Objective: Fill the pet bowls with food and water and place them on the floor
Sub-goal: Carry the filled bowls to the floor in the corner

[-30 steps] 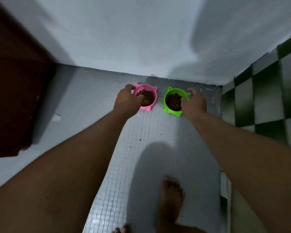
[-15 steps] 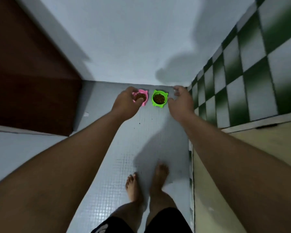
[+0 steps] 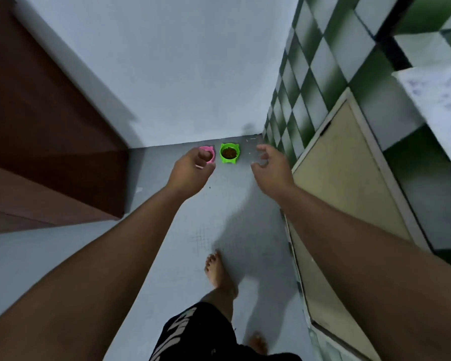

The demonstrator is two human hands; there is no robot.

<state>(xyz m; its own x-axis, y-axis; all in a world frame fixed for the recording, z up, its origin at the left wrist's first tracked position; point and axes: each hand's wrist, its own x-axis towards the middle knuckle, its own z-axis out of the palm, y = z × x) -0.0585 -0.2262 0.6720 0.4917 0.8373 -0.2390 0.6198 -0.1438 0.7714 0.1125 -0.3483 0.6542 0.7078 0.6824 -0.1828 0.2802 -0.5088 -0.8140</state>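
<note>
Two pet bowls stand on the grey floor (image 3: 219, 217), side by side and just short of the white wall (image 3: 180, 74). The green bowl (image 3: 229, 152) lies between the two hands, beyond their fingertips, and shows brown kibble (image 3: 229, 152) inside. The pink bowl (image 3: 212, 155) sits just beside it on the left hand's side, partly covered in this view by that hand's fingers, so what it holds cannot be seen. The left hand (image 3: 190, 169) hangs above the floor with its fingers loosely curled and grasps nothing; the pink rim only shows past its knuckles. The right hand (image 3: 271, 168) is released too, with fingers spread and slack and the palm turned inward, apart from the green bowl. Both forearms reach forward from the lower corners of the view. Below the hands two bare feet are on the floor, one (image 3: 219, 272) ahead and one (image 3: 257, 343) nearer the body, under one pair of black shorts (image 3: 201, 332). Out past the left hand stands one brown door (image 3: 37, 126). Past the right hand there is one beige cabinet door (image 3: 349, 165) and, behind it, a wall of green and white checkered tiles (image 3: 297, 100).
</note>
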